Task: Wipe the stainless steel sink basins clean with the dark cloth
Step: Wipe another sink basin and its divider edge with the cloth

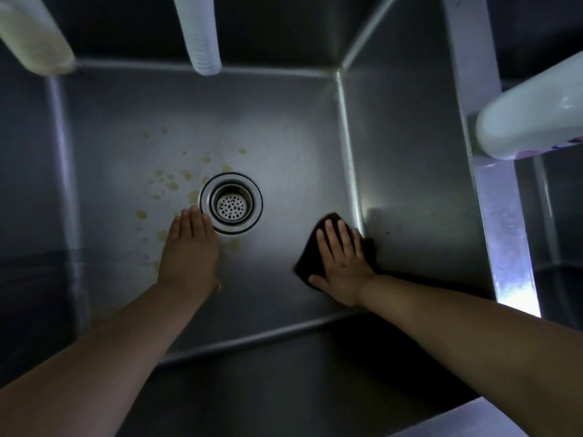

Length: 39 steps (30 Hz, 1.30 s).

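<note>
I look straight down into a deep stainless steel sink basin (284,134). A round drain strainer (231,202) sits in the middle of its floor. Yellowish stains (172,185) spot the floor left of the drain. My left hand (190,250) lies flat on the floor, fingers straight, fingertips beside the drain rim. My right hand (342,266) presses flat on the dark cloth (328,223), which lies on the floor against the right wall's bottom edge. Most of the cloth is hidden under the hand.
Two pale hose ends hang over the basin, one at the top middle (198,33) and a yellowed one at the top left (31,33). A white bottle (533,115) juts in at the right above the divider rim (492,184). A second basin lies beyond it.
</note>
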Tool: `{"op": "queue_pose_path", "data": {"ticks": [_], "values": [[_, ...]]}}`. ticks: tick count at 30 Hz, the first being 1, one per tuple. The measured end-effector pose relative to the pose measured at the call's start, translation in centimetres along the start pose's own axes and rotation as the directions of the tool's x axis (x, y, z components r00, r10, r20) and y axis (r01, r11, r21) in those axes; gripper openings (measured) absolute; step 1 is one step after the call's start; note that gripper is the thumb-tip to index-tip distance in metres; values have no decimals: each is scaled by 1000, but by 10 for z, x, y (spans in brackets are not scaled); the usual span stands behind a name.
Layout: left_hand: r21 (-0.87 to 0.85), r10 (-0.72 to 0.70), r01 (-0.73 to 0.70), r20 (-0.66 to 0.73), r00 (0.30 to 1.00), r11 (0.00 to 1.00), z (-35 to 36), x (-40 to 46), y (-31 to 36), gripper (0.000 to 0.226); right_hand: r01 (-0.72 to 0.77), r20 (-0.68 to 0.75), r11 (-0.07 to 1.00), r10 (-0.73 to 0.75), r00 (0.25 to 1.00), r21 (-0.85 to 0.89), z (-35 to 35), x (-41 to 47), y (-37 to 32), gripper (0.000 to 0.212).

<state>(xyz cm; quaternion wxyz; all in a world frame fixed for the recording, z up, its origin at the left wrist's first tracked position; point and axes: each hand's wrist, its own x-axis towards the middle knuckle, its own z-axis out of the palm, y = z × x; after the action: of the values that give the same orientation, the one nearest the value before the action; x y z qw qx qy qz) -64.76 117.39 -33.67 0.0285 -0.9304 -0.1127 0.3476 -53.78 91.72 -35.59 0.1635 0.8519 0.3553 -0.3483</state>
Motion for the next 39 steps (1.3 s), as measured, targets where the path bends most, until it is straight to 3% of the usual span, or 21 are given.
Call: {"op": "queue_pose_path", "data": {"ticks": [4, 9, 15, 18, 22, 29, 33, 39], "values": [[-31, -7, 8, 26, 1000, 999, 1, 1, 1, 121, -76, -165, 993, 90, 982, 88, -35, 48, 6, 90], [-35, 7, -5, 35, 999, 999, -2, 3, 0, 123, -256, -339, 939, 324, 883, 229, -114, 151, 8, 86], [-52, 13, -11, 41, 999, 999, 3, 8, -3, 125, -345, -335, 860, 473, 815, 377, -184, 231, -2, 88], [-48, 9, -7, 47, 999, 999, 2, 9, -3, 126, -280, -398, 903, 400, 825, 326, -178, 225, -8, 82], [-52, -1, 4, 70, 998, 999, -4, 7, 0, 124, -61, -496, 982, 144, 856, 180, -140, 182, -21, 78], [-101, -26, 34, 78, 997, 994, -10, 4, 1, 122, 192, -414, 979, -205, 887, -75, -68, 107, -35, 77], [-101, -18, 25, 68, 997, 995, -10, 4, 1, 123, 163, -458, 984, -176, 871, -69, -110, 149, -23, 81], [-138, -7, 13, 41, 999, 990, -1, 9, -2, 125, -70, -518, 995, 94, 850, 66, -178, 225, -44, 80]]}}
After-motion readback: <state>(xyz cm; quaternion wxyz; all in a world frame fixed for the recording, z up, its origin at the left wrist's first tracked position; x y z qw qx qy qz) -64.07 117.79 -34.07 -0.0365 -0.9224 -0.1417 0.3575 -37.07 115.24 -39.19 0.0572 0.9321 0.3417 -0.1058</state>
